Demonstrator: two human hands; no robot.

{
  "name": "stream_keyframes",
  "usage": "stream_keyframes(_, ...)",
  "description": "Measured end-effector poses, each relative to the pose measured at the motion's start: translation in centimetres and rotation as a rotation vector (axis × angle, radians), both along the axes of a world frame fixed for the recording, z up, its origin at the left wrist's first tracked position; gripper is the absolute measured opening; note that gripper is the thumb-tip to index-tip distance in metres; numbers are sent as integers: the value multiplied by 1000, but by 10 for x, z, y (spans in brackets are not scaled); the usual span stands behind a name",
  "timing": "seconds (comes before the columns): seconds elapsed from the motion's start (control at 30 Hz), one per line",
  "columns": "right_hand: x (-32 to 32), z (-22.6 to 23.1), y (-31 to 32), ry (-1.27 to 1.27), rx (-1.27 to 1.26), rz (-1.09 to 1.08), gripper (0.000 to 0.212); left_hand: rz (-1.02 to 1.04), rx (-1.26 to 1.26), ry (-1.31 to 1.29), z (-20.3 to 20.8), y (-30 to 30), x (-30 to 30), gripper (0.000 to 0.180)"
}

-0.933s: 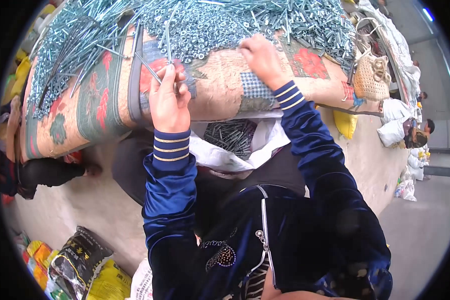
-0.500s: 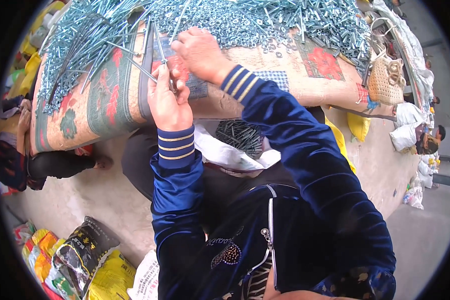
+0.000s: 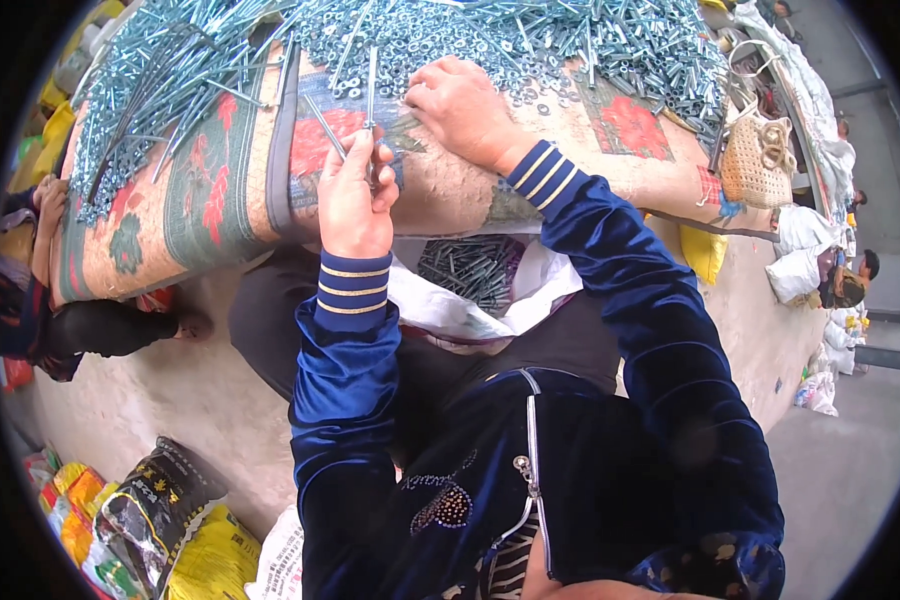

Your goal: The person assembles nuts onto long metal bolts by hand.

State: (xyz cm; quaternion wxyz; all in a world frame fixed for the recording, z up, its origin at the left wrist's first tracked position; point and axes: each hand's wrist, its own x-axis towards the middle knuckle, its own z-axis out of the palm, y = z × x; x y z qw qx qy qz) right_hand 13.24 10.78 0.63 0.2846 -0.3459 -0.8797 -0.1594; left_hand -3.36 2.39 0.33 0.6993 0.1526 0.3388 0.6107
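Observation:
My left hand (image 3: 355,200) is closed around long thin metal rods (image 3: 372,85), whose ends stick out past the fingers toward the far side. My right hand (image 3: 465,112) is at the near edge of a heap of small nuts and washers (image 3: 400,50). Its fingers are curled down, and whatever they hold is hidden. Both hands are above a patterned mat (image 3: 245,190) with red flowers. Beneath the mat's near edge, between my legs, a white sack (image 3: 425,300) stands open with dark bolts (image 3: 465,270) inside.
Long rods (image 3: 185,85) lie heaped at the far left, and short metal sleeves or bolts (image 3: 660,65) at the far right. A woven basket (image 3: 755,165) is at the mat's right end. Filled bags (image 3: 160,510) stand at lower left. Another person's hands (image 3: 50,205) show at the left edge.
My right hand has moved to the right, away from the rods, and is now by the nuts. My left hand has shifted slightly right, still gripping rods.

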Motion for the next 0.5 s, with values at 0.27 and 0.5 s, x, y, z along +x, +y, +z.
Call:
stream_keyframes(0.27, 37, 19, -3, 1223, -966, 25, 13, -244, 39, 54, -4, -5, 14, 8)
stream_keyframes(0.5, 64, 35, -25, 1300, -1072, 194, 15, -360, 13, 121, 3, -11, 30, 5)
